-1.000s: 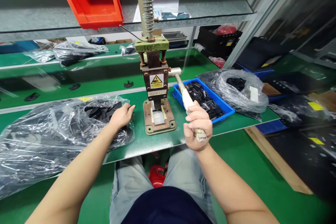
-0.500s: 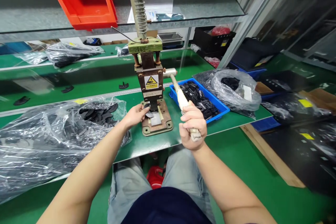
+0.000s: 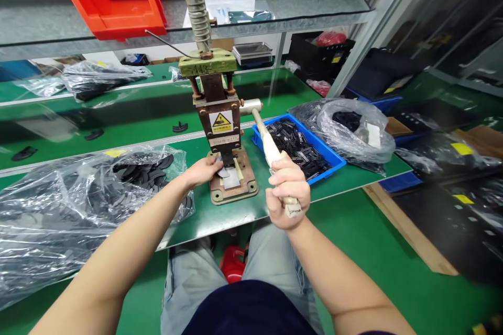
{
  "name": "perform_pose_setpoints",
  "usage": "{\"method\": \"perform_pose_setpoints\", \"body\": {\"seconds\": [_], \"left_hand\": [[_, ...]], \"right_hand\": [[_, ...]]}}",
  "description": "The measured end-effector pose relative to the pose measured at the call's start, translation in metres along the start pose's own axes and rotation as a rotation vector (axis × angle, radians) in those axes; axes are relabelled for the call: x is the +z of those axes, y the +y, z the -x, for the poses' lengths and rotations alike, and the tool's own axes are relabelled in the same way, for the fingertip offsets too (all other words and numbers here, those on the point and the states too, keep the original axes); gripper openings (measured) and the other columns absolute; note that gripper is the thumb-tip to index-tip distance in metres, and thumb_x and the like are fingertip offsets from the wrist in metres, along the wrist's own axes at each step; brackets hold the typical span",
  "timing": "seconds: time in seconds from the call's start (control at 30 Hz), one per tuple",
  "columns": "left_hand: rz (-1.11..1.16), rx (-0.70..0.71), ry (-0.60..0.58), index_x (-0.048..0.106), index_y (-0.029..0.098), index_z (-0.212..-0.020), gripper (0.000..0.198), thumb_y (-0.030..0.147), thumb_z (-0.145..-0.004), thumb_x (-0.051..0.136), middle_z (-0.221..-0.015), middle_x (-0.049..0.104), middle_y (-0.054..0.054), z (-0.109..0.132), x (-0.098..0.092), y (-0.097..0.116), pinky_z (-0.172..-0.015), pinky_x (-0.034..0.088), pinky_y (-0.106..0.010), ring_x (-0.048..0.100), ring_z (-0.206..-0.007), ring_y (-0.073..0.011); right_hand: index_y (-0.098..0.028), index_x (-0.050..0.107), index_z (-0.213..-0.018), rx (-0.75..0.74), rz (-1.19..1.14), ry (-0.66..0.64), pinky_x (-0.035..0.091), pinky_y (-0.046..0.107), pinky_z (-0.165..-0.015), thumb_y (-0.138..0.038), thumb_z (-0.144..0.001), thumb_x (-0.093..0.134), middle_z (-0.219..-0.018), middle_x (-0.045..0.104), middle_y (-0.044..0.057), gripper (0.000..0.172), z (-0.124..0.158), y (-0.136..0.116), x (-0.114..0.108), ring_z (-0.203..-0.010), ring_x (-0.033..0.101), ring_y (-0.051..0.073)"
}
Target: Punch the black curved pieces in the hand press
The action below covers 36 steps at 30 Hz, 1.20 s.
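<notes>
So the left hand (image 3: 202, 171) has its fingertips tucked in at the side of the ram, right by the pale plate (image 3: 231, 180) on the press base (image 3: 247, 175). Honestly can't tell if they're pinching anything in there. Right hand (image 3: 290, 189) is wrapped snugly around the taped end of the lever (image 3: 270, 147), which sticks out of the press (image 3: 220, 107). Just left of that, a clear bag (image 3: 43, 214) full of black curved pieces (image 3: 145, 174) lies on the green bench (image 3: 208, 222); right of it, a blue tray (image 3: 330, 171) of black parts (image 3: 294, 141).
</notes>
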<state>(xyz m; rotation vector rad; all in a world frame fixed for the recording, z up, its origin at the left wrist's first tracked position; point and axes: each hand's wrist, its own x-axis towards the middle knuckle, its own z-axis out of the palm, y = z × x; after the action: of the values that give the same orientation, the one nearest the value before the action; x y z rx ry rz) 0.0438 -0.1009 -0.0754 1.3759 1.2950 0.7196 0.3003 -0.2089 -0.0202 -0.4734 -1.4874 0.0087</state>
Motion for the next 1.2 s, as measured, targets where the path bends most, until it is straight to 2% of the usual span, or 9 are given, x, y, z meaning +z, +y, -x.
{"method": "perform_pose_setpoints", "body": {"seconds": [0.17, 0.33, 0.5, 0.57, 0.67, 0.8, 0.9, 1.07, 1.2], "left_hand": [[-0.017, -0.066, -0.044, 0.066, 0.02, -0.075, 0.032, 0.041, -0.077, 0.09, -0.055, 0.057, 0.002, -0.005, 0.003, 0.019, -0.05, 0.036, -0.025, 0.053, -0.055, -0.0149], [-0.024, -0.102, -0.005, 0.064, 0.02, -0.07, 0.029, 0.031, -0.077, 0.09, -0.047, 0.046, 0.005, -0.004, 0.009, 0.029, -0.05, 0.038, -0.025, 0.054, -0.053, -0.0157], [-0.019, -0.145, 0.031, 0.064, 0.021, -0.08, 0.027, 0.04, -0.087, 0.083, -0.048, 0.043, 0.008, 0.01, 0.014, 0.034, -0.044, 0.032, -0.024, 0.044, -0.042, -0.0117], [0.039, -0.073, -0.009, 0.063, 0.02, -0.081, 0.03, 0.043, -0.087, 0.081, -0.061, 0.057, 0.002, 0.019, 0.004, 0.034, -0.046, 0.038, -0.024, 0.052, -0.048, -0.0122], [0.096, 0.074, -0.034, 0.07, 0.017, -0.094, 0.035, 0.049, -0.084, 0.081, -0.089, 0.072, -0.007, 0.038, -0.031, 0.028, -0.056, 0.049, -0.024, 0.065, -0.066, -0.0145], [-0.286, 0.111, 0.194, 0.076, 0.019, -0.102, 0.037, 0.053, -0.085, 0.075, -0.092, 0.076, -0.006, 0.068, -0.093, 0.005, -0.068, 0.052, -0.03, 0.067, -0.075, -0.0188], [-0.702, 0.041, 0.169, 0.078, 0.025, -0.096, 0.029, 0.051, -0.086, 0.073, -0.096, 0.079, -0.005, 0.09, -0.12, -0.015, -0.08, 0.054, -0.034, 0.071, -0.087, -0.0243], [-1.105, -0.037, 0.055, 0.079, 0.025, -0.12, 0.053, 0.061, -0.08, 0.078, -0.123, 0.075, -0.015, 0.112, -0.112, -0.039, -0.096, 0.053, -0.042, 0.07, -0.117, -0.0364], [-1.166, -0.061, 0.021, 0.075, 0.025, -0.131, 0.067, 0.067, -0.08, 0.077, -0.13, 0.07, -0.017, 0.112, -0.098, -0.044, -0.103, 0.05, -0.044, 0.066, -0.124, -0.0383]], "right_hand": [[-0.03, 0.056, -0.101, 0.018, 0.012, 0.025, 0.057, 0.068, -0.118, -0.018, -0.091, 0.067, -0.097, 0.067, -0.002, 0.019, 0.004, 0.001, 0.002, -0.112, 0.074, 0.024], [-0.029, 0.056, -0.099, 0.011, 0.038, 0.017, 0.058, 0.069, -0.115, -0.019, -0.09, 0.069, -0.095, 0.066, -0.001, 0.019, 0.003, 0.002, 0.001, -0.109, 0.074, 0.025], [-0.026, 0.058, -0.1, -0.029, 0.009, -0.009, 0.059, 0.065, -0.115, -0.01, -0.085, 0.069, -0.1, 0.069, 0.0, 0.025, -0.005, 0.002, -0.003, -0.112, 0.074, 0.024], [-0.026, 0.059, -0.101, -0.04, 0.012, -0.031, 0.058, 0.066, -0.116, -0.01, -0.083, 0.07, -0.102, 0.07, 0.0, 0.027, -0.007, 0.003, -0.005, -0.114, 0.074, 0.024], [-0.027, 0.062, -0.102, -0.038, 0.021, -0.063, 0.056, 0.068, -0.117, -0.011, -0.083, 0.072, -0.103, 0.071, 0.0, 0.027, -0.005, 0.005, -0.009, -0.116, 0.074, 0.026], [-0.029, 0.061, -0.1, -0.026, 0.038, -0.048, 0.058, 0.069, -0.116, -0.015, -0.084, 0.072, -0.102, 0.071, -0.001, 0.024, -0.003, 0.008, -0.007, -0.114, 0.075, 0.026], [-0.029, 0.06, -0.098, -0.026, 0.032, -0.014, 0.058, 0.069, -0.115, -0.016, -0.084, 0.073, -0.099, 0.071, -0.001, 0.023, -0.002, 0.009, -0.004, -0.111, 0.075, 0.025], [-0.028, 0.059, -0.099, -0.031, 0.021, 0.016, 0.057, 0.067, -0.117, -0.014, -0.084, 0.073, -0.099, 0.07, -0.001, 0.024, -0.002, 0.009, -0.001, -0.111, 0.074, 0.025], [-0.028, 0.059, -0.099, -0.03, 0.024, 0.006, 0.056, 0.066, -0.118, -0.015, -0.085, 0.073, -0.098, 0.069, -0.001, 0.023, -0.001, 0.009, -0.002, -0.113, 0.074, 0.025]]}}
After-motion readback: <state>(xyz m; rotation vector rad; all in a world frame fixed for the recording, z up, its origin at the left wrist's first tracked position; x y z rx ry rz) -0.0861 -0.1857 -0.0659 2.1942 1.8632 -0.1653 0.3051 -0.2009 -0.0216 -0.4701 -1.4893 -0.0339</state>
